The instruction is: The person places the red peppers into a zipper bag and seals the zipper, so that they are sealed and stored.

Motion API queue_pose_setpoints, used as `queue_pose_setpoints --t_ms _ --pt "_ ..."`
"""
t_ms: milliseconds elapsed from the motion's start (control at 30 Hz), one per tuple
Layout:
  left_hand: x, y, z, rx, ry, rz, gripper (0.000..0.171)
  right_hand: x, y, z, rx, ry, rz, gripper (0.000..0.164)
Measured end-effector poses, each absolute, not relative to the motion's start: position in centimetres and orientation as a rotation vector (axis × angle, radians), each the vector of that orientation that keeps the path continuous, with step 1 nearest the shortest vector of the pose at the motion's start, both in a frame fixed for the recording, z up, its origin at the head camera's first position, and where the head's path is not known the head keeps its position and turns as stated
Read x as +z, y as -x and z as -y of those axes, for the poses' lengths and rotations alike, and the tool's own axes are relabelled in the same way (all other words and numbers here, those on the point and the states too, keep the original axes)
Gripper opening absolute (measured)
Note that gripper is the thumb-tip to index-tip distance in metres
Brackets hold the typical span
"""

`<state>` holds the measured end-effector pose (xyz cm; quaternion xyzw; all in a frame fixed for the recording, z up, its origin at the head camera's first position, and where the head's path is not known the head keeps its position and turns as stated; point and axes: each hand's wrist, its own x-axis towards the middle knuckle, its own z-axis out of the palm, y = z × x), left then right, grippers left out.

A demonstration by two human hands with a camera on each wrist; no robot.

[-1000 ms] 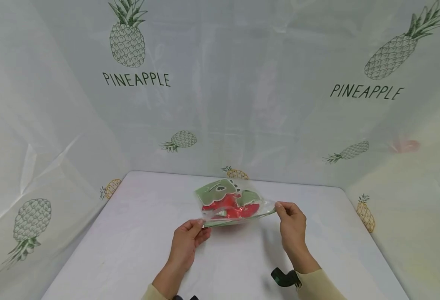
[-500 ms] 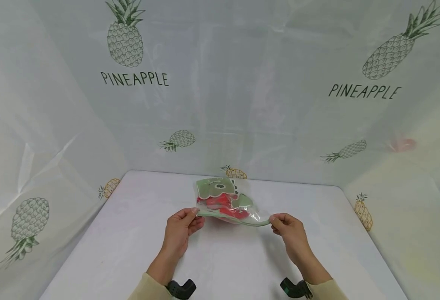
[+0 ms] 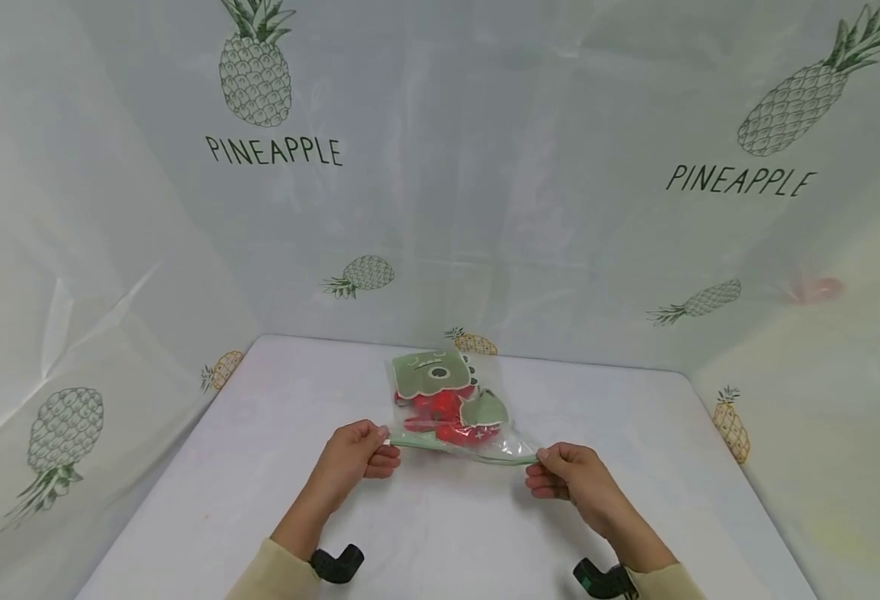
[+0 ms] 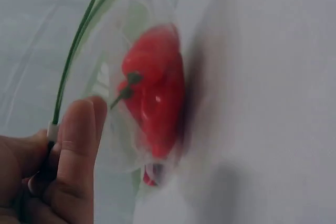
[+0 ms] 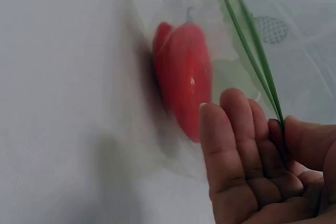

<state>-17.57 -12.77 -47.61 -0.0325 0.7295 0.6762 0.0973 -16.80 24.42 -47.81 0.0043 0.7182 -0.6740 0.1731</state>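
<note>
A clear zip bag (image 3: 432,377) with a green dinosaur print lies toward the back of the table, its mouth facing me. Red peppers (image 3: 447,407) show through the plastic; their green stems appear in the left wrist view. My left hand (image 3: 353,458) pinches the left end of the bag's green zip strip (image 4: 67,72), where a small white slider (image 4: 52,131) sits at the thumb. The right end of the strip is pinched between thumb and index finger of my right hand (image 3: 578,483). The other fingers of that hand extend beside the bag in the right wrist view.
The white table (image 3: 440,542) carries the bag, with its back edge just behind it. A pineapple-printed sheet (image 3: 485,208) hangs around the back and sides. Black wrist cameras (image 3: 338,564) sit at both sleeves.
The right hand has come down toward me and the left hand has shifted left. The zip strip, earlier higher at its right end, now slopes down to the right between both hands.
</note>
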Motion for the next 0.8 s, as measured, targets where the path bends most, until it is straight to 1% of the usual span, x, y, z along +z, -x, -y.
queue_pose_setpoints --t_ms 200,467,633,800 --pt "-48.4 16.9 13.4 1.865 0.069 -2.217 0.03 -47.1 16.9 -24.2 -2.077 -0.076 -1.894 0.024" --pt "-50.1 16.0 14.0 2.027 0.167 -2.038 0.032 -46.9 16.9 -23.7 -2.158 -0.118 -1.795 0.023" --pt "-50.8 15.4 14.7 2.001 0.094 -1.893 0.033 -47.0 16.9 -23.8 -2.144 -0.145 -1.817 0.024" --pt "-50.7 15.1 14.7 1.98 0.039 -1.892 0.037 -47.1 16.8 -23.8 -2.134 -0.15 -1.826 0.026"
